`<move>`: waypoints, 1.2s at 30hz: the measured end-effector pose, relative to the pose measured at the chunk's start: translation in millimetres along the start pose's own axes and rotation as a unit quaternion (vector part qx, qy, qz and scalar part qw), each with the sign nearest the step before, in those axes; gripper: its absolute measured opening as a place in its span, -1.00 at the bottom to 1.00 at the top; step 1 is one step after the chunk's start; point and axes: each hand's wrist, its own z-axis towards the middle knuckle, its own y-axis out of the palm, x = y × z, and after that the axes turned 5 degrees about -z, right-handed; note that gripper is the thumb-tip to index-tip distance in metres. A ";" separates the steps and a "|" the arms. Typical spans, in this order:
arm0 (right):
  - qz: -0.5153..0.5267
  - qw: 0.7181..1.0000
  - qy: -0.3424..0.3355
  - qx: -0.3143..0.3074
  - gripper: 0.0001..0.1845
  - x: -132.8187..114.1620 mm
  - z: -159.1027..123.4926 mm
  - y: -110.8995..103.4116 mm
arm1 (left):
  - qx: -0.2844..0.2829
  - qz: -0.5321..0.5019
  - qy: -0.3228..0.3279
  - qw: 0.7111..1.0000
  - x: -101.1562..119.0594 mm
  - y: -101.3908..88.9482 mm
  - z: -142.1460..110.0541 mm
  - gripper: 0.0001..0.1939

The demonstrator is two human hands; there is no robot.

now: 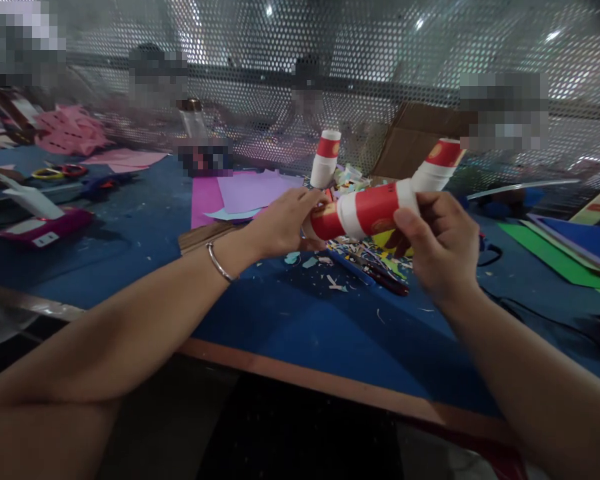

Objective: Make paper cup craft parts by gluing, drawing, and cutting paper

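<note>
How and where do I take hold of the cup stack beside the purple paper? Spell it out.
Wrap the cup stack lightly around its white lower part, probably from the near left, above the purple paper. It stands upright with round sides, and paper scraps crowd its right.

The paper cups held in both hands are banded in red and white, with a gold mark printed on the red. The same red and white are repeated on the far cups and on the right-hand stack. The tabletop is coloured deep blue and edged in reddish brown. Lilac is shown by one sheet, magenta by the sheet beneath it, and bright green by another. The silver-grey mesh is patterned with round holes. The paper scraps are mixed in white, yellow and pale blue.
</note>
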 end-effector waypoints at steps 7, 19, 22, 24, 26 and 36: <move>0.014 0.999 0.000 -0.029 -0.61 -1.3 0.0 -1.4 | 0.019 0.026 -0.231 0.972 -34.2 5.5 2.7 -0.28; 0.064 0.982 0.021 -0.178 -0.55 -8.8 -3.9 4.1 | 0.064 -0.071 -0.066 0.993 14.5 -27.8 -10.6 -0.48; 0.072 0.979 0.030 -0.189 -0.53 -9.5 -3.0 4.6 | -0.054 -0.232 -0.039 0.970 21.8 -22.8 -12.6 -0.37; 0.063 0.976 0.021 -0.208 -0.51 -11.3 -2.4 4.8 | -0.128 -0.307 -0.048 0.942 27.4 -17.4 -13.1 -0.26; 0.046 0.973 0.006 -0.226 -0.49 -13.6 -2.0 4.8 | -0.146 -0.334 -0.065 0.929 34.6 -12.7 -13.9 -0.25; -0.202 0.917 0.000 -0.344 -0.67 0.6 9.8 -11.8 | 0.112 -0.506 -0.136 0.844 37.4 -10.0 -11.1 -0.66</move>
